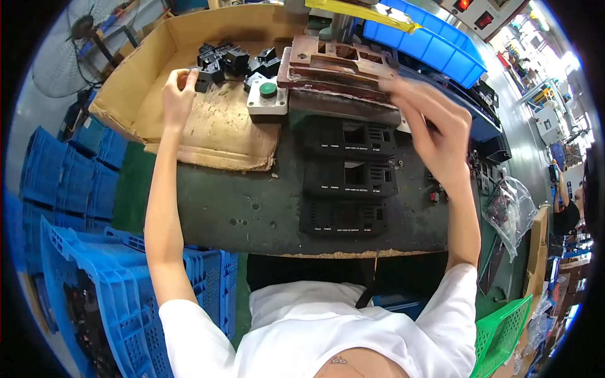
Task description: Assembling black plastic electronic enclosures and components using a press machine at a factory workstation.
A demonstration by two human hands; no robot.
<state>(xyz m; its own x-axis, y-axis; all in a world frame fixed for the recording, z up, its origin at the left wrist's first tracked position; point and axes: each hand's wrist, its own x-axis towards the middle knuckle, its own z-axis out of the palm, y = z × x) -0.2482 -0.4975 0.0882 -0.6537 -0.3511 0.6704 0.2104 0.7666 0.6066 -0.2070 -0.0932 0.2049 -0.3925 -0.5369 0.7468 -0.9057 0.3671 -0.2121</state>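
My left hand (178, 97) is over the cardboard tray, its thumb and fingers pinched at the edge of a small black plastic block (202, 82). More black blocks (234, 62) lie heaped just beyond it. My right hand (436, 123) is smeared by motion beside the right end of a brown, layered fixture block (340, 60); its fingertips are too blurred to read. In front of the fixture, three black plastic panels with rectangular cutouts lie in a column: a far panel (328, 140), a middle panel (326, 177) and a near panel (324, 217).
A white box with a green push button (268, 90) stands left of the fixture. The cardboard tray (217, 142) covers the table's far left. Behind the fixture is a blue bin (435, 50). A clear plastic bag (509, 211) hangs at the right; blue crates (120, 283) stand at the lower left.
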